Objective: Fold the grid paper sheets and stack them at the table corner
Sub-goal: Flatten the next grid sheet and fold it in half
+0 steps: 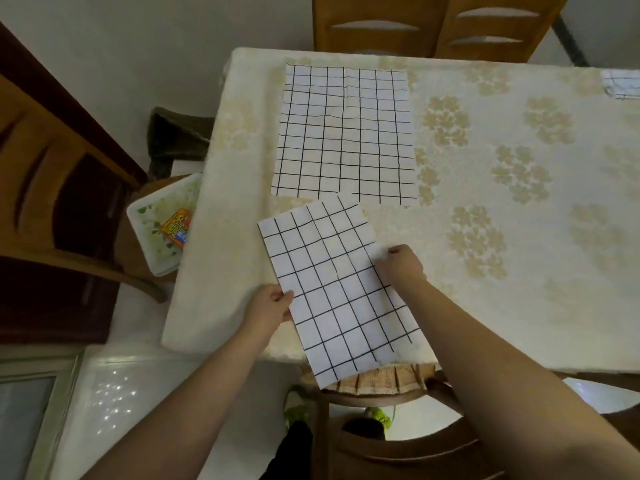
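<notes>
Two hands hold one folded grid sheet [332,289] low in the frame's centre. Left hand [270,306] pinches its left edge; right hand [401,265] fingers curl gripping its right edge. Another sheet [346,133] lies flat on the desk [519,271] above.

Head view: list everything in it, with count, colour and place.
Held grid sheet: one, white with black lines, near table edge, overhanging it.
Flat grid sheet: one, white with black lines, beyond the held sheet.
Paper: one, white, far right edge, partly cut off.
Tablecloth: one, cream floral, covering table.
Chairs: wooden, around the table.
Tray: one, white, on left chair.
Left hand: grips sheet's left edge.
Right hand: grips sheet's right edge.
</notes>
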Available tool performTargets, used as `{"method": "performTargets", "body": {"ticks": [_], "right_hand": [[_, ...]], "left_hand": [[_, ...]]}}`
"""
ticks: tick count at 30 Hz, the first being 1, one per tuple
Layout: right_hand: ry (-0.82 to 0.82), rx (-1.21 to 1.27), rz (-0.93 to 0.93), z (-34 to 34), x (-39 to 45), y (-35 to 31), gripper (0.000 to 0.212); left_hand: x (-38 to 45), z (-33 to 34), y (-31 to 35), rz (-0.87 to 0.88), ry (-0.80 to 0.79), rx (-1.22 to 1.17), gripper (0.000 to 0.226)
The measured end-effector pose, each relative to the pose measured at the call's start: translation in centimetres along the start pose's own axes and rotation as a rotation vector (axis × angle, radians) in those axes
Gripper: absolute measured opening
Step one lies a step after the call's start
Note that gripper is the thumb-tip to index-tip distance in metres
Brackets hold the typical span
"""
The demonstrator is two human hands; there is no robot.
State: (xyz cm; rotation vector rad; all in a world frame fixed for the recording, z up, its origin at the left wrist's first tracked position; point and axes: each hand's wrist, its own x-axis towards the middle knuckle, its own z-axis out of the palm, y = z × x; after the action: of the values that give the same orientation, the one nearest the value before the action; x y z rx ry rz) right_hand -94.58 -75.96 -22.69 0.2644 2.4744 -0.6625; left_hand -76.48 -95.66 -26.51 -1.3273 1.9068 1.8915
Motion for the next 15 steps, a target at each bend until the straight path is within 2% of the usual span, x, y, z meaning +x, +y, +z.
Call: {"method": "performTargets", "body": {"ticks": [4, 8, 10, 12, 15], "right_hand": [[-0.076, -0.079, 0.031, -0.3, 0.9, -0.7, 0.052], [-0.141, -0.106, -0.023, -0.9, 0.4, -1.1, 0.057], [-0.15, -0.111, -0.088, -1.4, -0.3, -1.2, 0.05], [-0.144, -0.077, -0.146, -1.8, -0.8, -0.8, 0.028], [-0.205, 0.122, -0.165, -2.2, -1.3, 0.2, 0.027]], "left_hand": [[0.2, -0.1, 0.2, -0.004, -0.023, -0.016, 0.023], [0.2, -0.4, 0.6, -0.012, -0.061, -0.037, 0.028], [0.0, -0.6, 0.8, -0.002, -0.064, -0.048, 0.026], [-0.1, -0.9, 0.9, 0.005, -0.063, -0.058, 0.02], [-0.3, -1.5, 1.3, 0.009, -0.04, -0.077, 0.019]]}}
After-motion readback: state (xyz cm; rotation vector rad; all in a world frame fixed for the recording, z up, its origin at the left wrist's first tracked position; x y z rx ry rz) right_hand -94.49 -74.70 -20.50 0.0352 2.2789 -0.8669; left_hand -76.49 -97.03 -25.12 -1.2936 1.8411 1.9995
